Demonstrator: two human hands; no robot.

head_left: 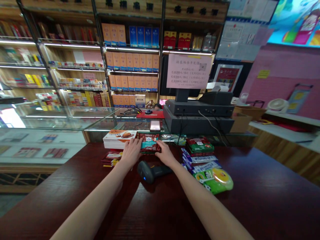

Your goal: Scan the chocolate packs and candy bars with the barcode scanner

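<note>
A brown and teal snack packet (149,143) lies at the back of the dark wooden counter, between my two hands. My left hand (132,152) has its fingers on the packet's left edge, beside a white box (116,142) with a cup pictured on top. At the right edge, the fingers of my right hand (165,154) are bent against the packet. Nearer to me, a black barcode scanner (151,171) with a blue light lies between my forearms. Several red and yellow packets (111,159) sit left of my left hand, partly covered by it.
Right of my right arm lie a green pouch (215,180), several blue-purple wrappers (200,161) and a stack of red-green packets (200,145). Behind the counter are a glass case (120,121) and a cash register (197,115) with cables. Shelves of boxes (132,61) line the wall.
</note>
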